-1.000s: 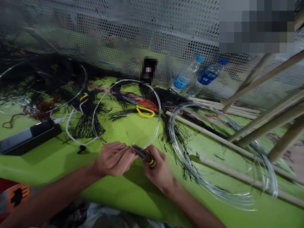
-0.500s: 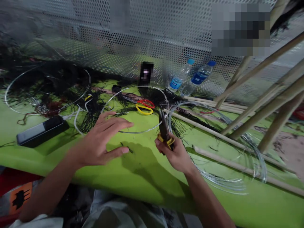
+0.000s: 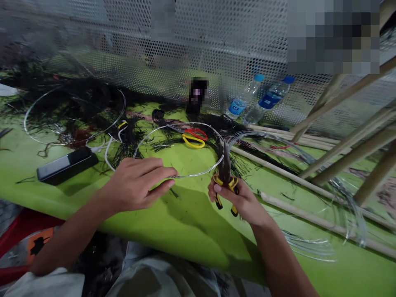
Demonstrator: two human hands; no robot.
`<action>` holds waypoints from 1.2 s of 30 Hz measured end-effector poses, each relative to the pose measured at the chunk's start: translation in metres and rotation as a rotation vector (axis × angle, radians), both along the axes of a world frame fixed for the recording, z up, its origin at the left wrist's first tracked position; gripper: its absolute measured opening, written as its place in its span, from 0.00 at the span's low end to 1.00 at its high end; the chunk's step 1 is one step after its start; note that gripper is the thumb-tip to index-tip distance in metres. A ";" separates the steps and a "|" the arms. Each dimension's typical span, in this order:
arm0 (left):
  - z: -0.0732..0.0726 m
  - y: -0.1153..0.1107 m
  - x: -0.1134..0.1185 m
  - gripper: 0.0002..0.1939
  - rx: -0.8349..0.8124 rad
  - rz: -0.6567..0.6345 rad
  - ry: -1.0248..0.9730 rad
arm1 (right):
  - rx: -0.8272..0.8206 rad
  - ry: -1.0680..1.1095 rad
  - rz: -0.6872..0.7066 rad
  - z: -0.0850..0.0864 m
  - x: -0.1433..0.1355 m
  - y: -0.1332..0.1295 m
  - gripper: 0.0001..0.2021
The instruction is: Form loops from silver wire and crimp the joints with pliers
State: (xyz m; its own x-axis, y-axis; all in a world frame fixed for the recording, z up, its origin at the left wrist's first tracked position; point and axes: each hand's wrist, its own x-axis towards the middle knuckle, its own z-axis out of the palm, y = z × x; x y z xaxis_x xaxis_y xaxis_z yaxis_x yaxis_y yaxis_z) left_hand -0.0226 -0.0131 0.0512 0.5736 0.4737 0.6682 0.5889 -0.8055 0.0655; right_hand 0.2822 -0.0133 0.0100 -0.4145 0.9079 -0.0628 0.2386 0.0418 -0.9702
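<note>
The right hand (image 3: 248, 203) grips one pair of pliers (image 3: 225, 167).

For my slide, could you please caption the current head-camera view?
Left hand pinching a wire ring, right hand holding yellow-and-black pliers, over a green surface.

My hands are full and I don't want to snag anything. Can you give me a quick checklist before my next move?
1. Pliers secure in right hand: ok, hand wrapped around them.
2. Wire ring held by left hand: ok, apparently pinched.
3. Pliers gripping the ring's wire: cannot tell, they merely overlap in view.
4. Scissors outside the ring's outline: not ok, they overlap it in view.
5. Bottles capped: ok, both.
</note>
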 end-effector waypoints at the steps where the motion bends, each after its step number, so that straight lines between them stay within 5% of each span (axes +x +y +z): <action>1: 0.000 0.002 0.002 0.04 0.028 0.007 0.013 | 0.013 -0.016 -0.015 0.001 0.001 0.001 0.19; 5: -0.002 0.017 0.007 0.05 0.156 -0.006 0.060 | -0.022 -0.017 -0.035 0.003 0.005 0.002 0.19; 12: -0.011 0.033 0.015 0.03 0.244 0.053 -0.032 | -0.376 0.207 0.109 0.001 0.002 -0.005 0.19; 18: -0.005 0.024 0.019 0.03 0.176 0.153 -0.148 | -0.394 0.425 0.113 0.002 -0.002 -0.011 0.15; 22: 0.002 0.029 0.016 0.02 0.234 0.235 -0.224 | -0.365 0.369 0.061 0.002 0.000 -0.012 0.15; 27: 0.001 0.036 0.023 0.00 0.225 0.197 -0.265 | -0.145 0.090 0.035 -0.001 -0.010 -0.021 0.14; 33: -0.009 0.021 0.040 0.02 0.127 0.183 -0.281 | 0.547 -0.358 -0.381 -0.024 -0.030 -0.024 0.17; 36: -0.013 0.009 0.048 0.04 0.047 0.114 -0.269 | 0.854 -0.554 -0.474 -0.028 -0.035 -0.018 0.20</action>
